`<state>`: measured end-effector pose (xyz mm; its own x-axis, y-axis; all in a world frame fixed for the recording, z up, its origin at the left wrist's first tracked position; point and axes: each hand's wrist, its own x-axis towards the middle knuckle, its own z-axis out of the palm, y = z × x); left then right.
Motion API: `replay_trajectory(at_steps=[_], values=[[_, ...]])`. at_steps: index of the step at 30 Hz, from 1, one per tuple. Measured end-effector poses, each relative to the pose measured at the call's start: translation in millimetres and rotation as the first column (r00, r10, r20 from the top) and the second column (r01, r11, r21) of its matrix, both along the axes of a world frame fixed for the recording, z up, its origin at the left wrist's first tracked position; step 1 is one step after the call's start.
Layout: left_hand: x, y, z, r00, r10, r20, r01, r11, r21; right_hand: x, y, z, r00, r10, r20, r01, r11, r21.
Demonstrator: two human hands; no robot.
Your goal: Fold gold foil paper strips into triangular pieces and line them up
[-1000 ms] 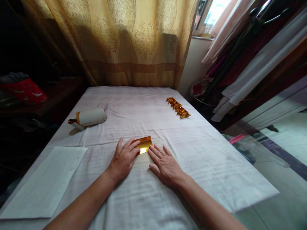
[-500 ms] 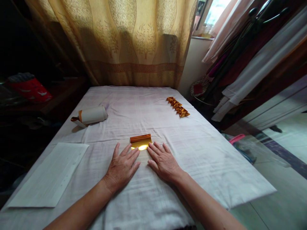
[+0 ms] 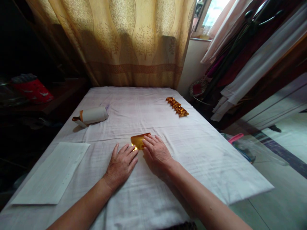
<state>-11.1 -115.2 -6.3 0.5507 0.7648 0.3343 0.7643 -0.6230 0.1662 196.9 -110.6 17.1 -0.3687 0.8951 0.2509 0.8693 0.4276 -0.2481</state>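
Note:
A small sheet of shiny gold foil paper (image 3: 137, 139) lies on the white cloth in front of me, a darker band along its far edge. My left hand (image 3: 122, 162) rests flat with spread fingers, its fingertips on the near left corner of the sheet. Stretched over the right part of the sheet is my right hand (image 3: 157, 151), fingers extended and palm down, hiding that side. Neither hand grips anything.
The cloth-covered table (image 3: 134, 105) bears a rolled sheet of paper (image 3: 94, 115) at the left, a flat white sheet (image 3: 51, 172) nearer me, and a row of folded gold foil pieces (image 3: 177, 107) at the far right. A curtain (image 3: 139, 41) hangs behind.
My right hand has moved forward and left, from the near right corner onto the foil sheet. The far-edge band looks narrower and flatter. My left hand has barely moved.

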Motion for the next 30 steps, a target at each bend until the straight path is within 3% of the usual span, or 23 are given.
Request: replay_trajectory(at_steps=[3,6,10,17,23,26,30], values=[[-0.4,0.8,-1.3,1.000,0.009,-0.001,-0.009,1.000,0.005,-11.1,18.1,-0.4,0.999,0.003,0.042,-0.004,1.000,0.021],[-1.0,1.2,-1.2,1.000,0.007,0.002,-0.007,1.000,0.011,-13.4,26.2,-6.3,0.998,0.006,0.066,-0.002,0.998,-0.062],[-1.1,0.8,-0.3,1.000,-0.004,-0.002,0.004,1.000,0.015,-2.8,24.9,-12.8,0.994,-0.055,0.092,0.070,0.983,-0.170],[0.9,1.1,3.2,1.000,0.001,-0.007,-0.001,0.998,0.060,15.6,23.0,-12.9,0.978,-0.152,0.144,0.183,0.955,-0.234],[22.2,20.7,11.6,0.997,-0.041,-0.068,0.047,0.995,0.091,13.4,21.8,-10.7,0.971,-0.163,0.174,0.203,0.947,-0.247],[31.0,34.3,7.7,0.986,-0.110,-0.125,0.114,0.993,0.023,13.1,20.7,-9.4,0.970,-0.167,0.178,0.208,0.947,-0.244],[27.9,42.7,-4.0,0.982,-0.050,-0.181,0.037,0.997,-0.075,13.3,20.6,-8.0,0.970,-0.168,0.175,0.210,0.944,-0.256]])
